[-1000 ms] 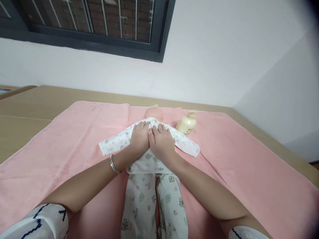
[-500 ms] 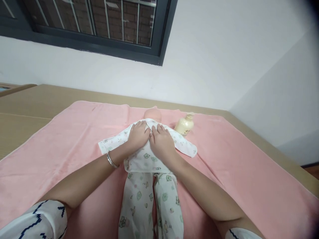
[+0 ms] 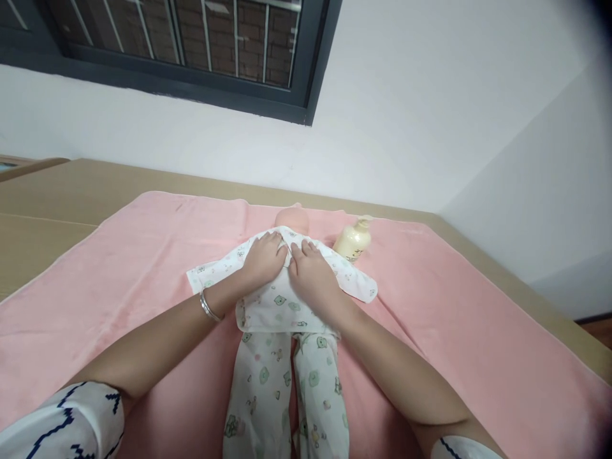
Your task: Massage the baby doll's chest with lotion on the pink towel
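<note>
A baby doll lies on the pink blanket, its bare head (image 3: 292, 219) toward the wall. It wears a white printed top (image 3: 275, 312) with both sleeves spread outward, and matching trousers (image 3: 261, 389) that run down toward me. My left hand (image 3: 264, 258) rests flat on the upper left of the top, fingers stretched out. On the upper right lies my right hand (image 3: 313, 273), also flat and open. The thumbs nearly meet at the middle of the chest. Neither hand grips anything. The cloth under both palms is hidden.
A cream pump bottle (image 3: 352, 240) stands beside the doll's right-side sleeve. The pink blanket (image 3: 143, 255) covers much of the wooden surface (image 3: 109, 182). A white wall (image 3: 382, 127) with a dark-framed window (image 3: 306, 105) rises behind it.
Both hands stay on the doll's chest; the left thumb and the right hand show only a very slight shift. The view has tilted a little. The doll and bottle lie as before.
</note>
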`<state>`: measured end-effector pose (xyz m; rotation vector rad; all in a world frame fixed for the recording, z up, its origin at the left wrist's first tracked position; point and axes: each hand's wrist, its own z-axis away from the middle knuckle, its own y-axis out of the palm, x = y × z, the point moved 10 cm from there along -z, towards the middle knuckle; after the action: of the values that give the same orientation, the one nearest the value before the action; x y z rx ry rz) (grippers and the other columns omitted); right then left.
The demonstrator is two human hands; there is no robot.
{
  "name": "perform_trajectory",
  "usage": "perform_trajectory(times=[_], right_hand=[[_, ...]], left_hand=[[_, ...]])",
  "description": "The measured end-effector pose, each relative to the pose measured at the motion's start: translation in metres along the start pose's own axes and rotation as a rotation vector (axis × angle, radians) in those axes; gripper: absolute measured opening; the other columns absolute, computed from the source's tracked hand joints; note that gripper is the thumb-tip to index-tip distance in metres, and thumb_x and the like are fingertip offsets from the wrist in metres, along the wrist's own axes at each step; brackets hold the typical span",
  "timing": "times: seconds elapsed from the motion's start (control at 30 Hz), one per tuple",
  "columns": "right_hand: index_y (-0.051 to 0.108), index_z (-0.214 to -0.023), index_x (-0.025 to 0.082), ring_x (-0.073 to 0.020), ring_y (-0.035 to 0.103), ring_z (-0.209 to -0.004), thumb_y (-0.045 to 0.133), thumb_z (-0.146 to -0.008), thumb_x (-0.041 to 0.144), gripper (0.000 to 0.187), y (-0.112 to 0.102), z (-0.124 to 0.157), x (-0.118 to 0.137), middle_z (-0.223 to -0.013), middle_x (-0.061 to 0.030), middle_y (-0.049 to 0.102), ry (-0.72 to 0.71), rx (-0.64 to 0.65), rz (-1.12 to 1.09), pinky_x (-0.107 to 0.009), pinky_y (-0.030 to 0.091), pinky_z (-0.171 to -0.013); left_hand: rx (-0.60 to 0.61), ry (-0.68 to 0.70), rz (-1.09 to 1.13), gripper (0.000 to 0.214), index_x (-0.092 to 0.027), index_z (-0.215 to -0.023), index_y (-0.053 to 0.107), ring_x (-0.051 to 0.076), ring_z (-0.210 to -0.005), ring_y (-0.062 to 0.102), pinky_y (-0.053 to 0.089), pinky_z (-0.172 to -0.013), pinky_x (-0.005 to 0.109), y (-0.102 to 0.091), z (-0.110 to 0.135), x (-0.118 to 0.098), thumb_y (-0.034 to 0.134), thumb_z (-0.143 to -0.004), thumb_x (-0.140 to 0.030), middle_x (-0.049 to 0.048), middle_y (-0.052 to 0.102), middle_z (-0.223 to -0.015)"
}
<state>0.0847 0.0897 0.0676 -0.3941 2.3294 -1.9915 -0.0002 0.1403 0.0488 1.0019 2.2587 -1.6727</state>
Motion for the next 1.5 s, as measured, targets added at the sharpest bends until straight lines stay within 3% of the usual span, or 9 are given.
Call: perform_trajectory(times=[0.1,0.2,0.33,0.47,0.6,0.73,0.87,1.33,1.5], right_hand=[[0.052,-0.144,0.009,-0.0307,0.04,-0.145,0.033,-0.101,0.023,0.049,-0.005,-0.007,-0.007,-0.152,-0.0217,0.047,-0.042,0.002,-0.112,-0.042,0.031,-0.118],[0.059,-0.134,0.009,-0.0272,0.049,-0.136,0.034,-0.101,0.025,0.044,-0.007,-0.024,-0.026,-0.144,-0.0188,0.057,-0.058,-0.01,-0.204,-0.039,0.036,-0.114],[0.054,-0.137,0.006,-0.0301,0.045,-0.138,0.032,-0.102,0.028,0.047,0.0,-0.03,-0.037,-0.148,-0.0196,0.053,0.011,-0.037,-0.154,-0.045,0.03,-0.117],[0.044,-0.147,0.002,-0.0324,0.037,-0.145,0.031,-0.102,0.028,0.053,0.002,-0.008,-0.016,-0.154,-0.0223,0.045,0.022,-0.014,-0.051,-0.046,0.026,-0.12],[0.053,-0.141,0.004,-0.0319,0.043,-0.142,0.034,-0.101,0.026,0.049,-0.007,0.003,-0.003,-0.147,-0.0231,0.052,-0.038,0.024,-0.048,-0.041,0.033,-0.117],[0.054,-0.141,0.01,-0.0271,0.042,-0.143,0.035,-0.102,0.029,0.047,-0.007,-0.012,-0.021,-0.148,-0.0173,0.053,-0.022,0.011,-0.16,-0.039,0.036,-0.115],[0.048,-0.146,0.006,-0.0287,0.038,-0.145,0.037,-0.102,0.034,0.053,0.002,-0.024,-0.037,-0.154,-0.0185,0.046,0.023,-0.051,-0.149,-0.042,0.028,-0.12],[0.047,-0.146,0.008,-0.0303,0.044,-0.141,0.039,-0.101,0.035,0.054,-0.002,-0.021,-0.031,-0.15,-0.0192,0.05,0.027,-0.064,-0.071,-0.044,0.032,-0.117],[0.041,-0.15,0.005,-0.0324,0.04,-0.143,0.031,-0.104,0.035,0.055,0.002,-0.013,-0.025,-0.152,-0.0215,0.047,0.075,-0.005,0.0,-0.048,0.031,-0.116]], left_hand=[[0.017,-0.012,-0.101,0.044,-0.01,-0.132,0.059,0.031,-0.136,0.052,0.039,-0.114,0.049,0.0,0.004,-0.003,0.033,-0.1,-0.026,0.0184,0.061,-0.14],[-0.012,0.007,-0.237,0.048,-0.002,-0.139,0.051,0.036,-0.142,0.043,0.036,-0.115,0.053,0.002,0.024,-0.022,0.034,-0.1,-0.024,0.0238,0.052,-0.148],[0.011,0.056,-0.23,0.049,0.0,-0.14,0.049,0.035,-0.144,0.04,0.035,-0.116,0.052,0.003,0.035,-0.037,0.037,-0.096,-0.018,0.0249,0.051,-0.147],[0.071,0.018,-0.076,0.042,-0.005,-0.127,0.059,0.03,-0.133,0.053,0.039,-0.115,0.045,-0.004,0.013,-0.02,0.036,-0.094,-0.018,0.0205,0.061,-0.137],[0.107,-0.031,0.011,0.039,-0.012,-0.118,0.063,0.029,-0.123,0.059,0.044,-0.109,0.048,0.0,-0.002,-0.003,0.032,-0.096,-0.021,0.0169,0.067,-0.127],[0.005,-0.071,-0.016,0.048,-0.008,-0.138,0.053,0.033,-0.143,0.042,0.029,-0.119,0.056,0.005,0.006,0.002,0.031,-0.099,-0.027,0.0191,0.053,-0.148],[-0.008,-0.069,-0.014,0.051,-0.006,-0.141,0.051,0.032,-0.144,0.04,0.026,-0.121,0.055,0.01,0.011,0.002,0.03,-0.1,-0.029,0.019,0.052,-0.149],[-0.023,-0.057,0.012,0.052,-0.007,-0.14,0.052,0.032,-0.143,0.042,0.026,-0.121,0.056,0.01,0.008,0.005,0.03,-0.099,-0.03,0.0195,0.053,-0.148],[-0.048,-0.038,0.018,0.049,-0.011,-0.137,0.054,0.03,-0.142,0.044,0.028,-0.121,0.055,0.009,0.009,0.006,0.031,-0.099,-0.031,0.0174,0.055,-0.146]])
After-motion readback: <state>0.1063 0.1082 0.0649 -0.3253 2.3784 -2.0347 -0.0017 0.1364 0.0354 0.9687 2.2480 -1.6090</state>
